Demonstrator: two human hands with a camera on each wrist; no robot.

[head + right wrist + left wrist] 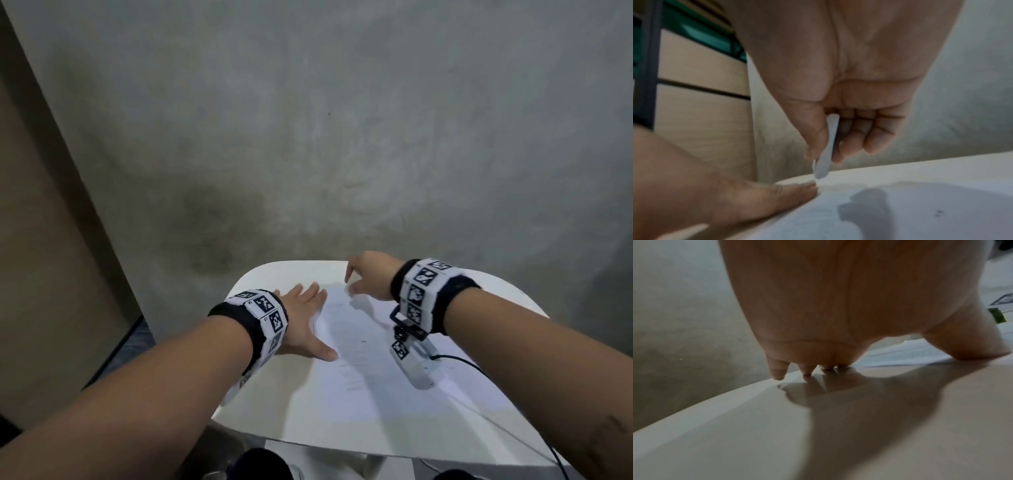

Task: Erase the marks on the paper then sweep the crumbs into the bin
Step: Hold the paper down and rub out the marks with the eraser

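The paper (359, 359) is lying flat on the white table (291, 421), its long axis running away from the person. A few dark marks (938, 213) are showing on it. The left hand (301, 322) is pressing flat, fingers straight, on the sheet's left edge. Beyond it, the right hand (368, 275) is pinching a slim white eraser (827, 149), tip down, over the far corner, so it is standing nearer the next marks, judged to lie nearward along the sheet. No bin is showing.

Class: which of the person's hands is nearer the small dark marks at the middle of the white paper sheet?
Left. The left hand presses flat on the white paper sheet, thumb beside the small dark marks; the right hand pinches the far corner.
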